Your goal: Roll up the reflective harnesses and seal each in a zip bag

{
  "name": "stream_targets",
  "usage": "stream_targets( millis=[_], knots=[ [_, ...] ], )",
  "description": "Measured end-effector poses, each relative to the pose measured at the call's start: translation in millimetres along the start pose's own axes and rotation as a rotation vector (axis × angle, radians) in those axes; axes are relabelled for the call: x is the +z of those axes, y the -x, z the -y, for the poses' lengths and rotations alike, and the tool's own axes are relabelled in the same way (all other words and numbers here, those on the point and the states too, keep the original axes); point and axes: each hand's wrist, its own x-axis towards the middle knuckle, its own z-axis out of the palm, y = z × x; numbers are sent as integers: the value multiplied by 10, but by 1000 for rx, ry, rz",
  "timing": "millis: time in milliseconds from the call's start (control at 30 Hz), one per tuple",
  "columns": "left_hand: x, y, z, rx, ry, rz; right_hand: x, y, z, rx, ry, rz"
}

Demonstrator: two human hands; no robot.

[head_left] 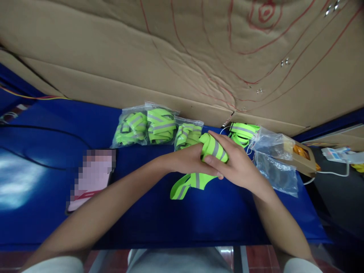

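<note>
A bundle of neon green strap with grey reflective stripes (214, 148) is held between my two hands over the blue table (176, 223). My left hand (190, 159) reaches in from the left, its fingers under and behind the bundle. From the right, my right hand (234, 161) wraps round the bundle's far side, thumb across its front. Below the hands hangs a loose loop of the same strap (182, 188). Just behind my left hand stands a clear bag of green straps (187, 133).
Two more filled bags (132, 128) stand at the back left. Another green bundle (243, 131), clear plastic bags (275, 174) and a cardboard box (304, 161) are at the right. A phone (92, 174) and black cables lie left. A cardboard wall (113, 49) rises behind.
</note>
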Motion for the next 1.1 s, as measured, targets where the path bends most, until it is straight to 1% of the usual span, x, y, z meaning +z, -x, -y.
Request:
stream_targets(
  millis=[100, 167, 300, 400, 467, 500, 567, 600, 633, 667, 767, 833, 900, 967, 1033, 1100],
  knots=[
    [-19, 9, -12, -29, 139, 149, 42, -36, -17, 81, -133, -5],
    [-31, 7, -10, -41, 222, 186, 49, -58, -34, 138, -220, 13],
    [-32, -9, 11, -59, 306, 147, 45, -56, -23, 228, -319, -4],
    [-1, -24, 12, -49, 376, 132, 29, -23, 18, 265, -297, -48],
    [35, -33, 5, -69, 393, 131, 3, -7, 28, 206, -198, -134],
    [55, -37, 5, -89, 391, 108, -15, -5, 24, 156, -142, -197],
    [92, -44, 20, -117, 374, -8, -57, -8, 3, 74, -64, -309],
    [106, -46, 33, -126, 364, -54, -79, -11, -9, 52, -54, -337],
    [115, -46, 48, -135, 362, -67, -99, -14, -18, 44, -63, -342],
    [120, -43, 61, -145, 368, -38, -117, -16, -22, 46, -92, -328],
    [114, -8, 59, -162, 383, 167, -156, -8, 6, 75, -219, -254],
    [104, 31, 13, -158, 332, 226, -177, 10, 46, 107, -274, -240],
    [94, 66, -55, -153, 230, 231, -202, 35, 86, 130, -289, -246],
    [85, 86, -116, -157, 149, 202, -232, 65, 113, 145, -288, -259],
    [78, 89, -152, -177, 146, 169, -261, 100, 122, 171, -287, -281],
    [75, 82, -161, -200, 212, 158, -280, 133, 113, 215, -319, -302]
  ],
)
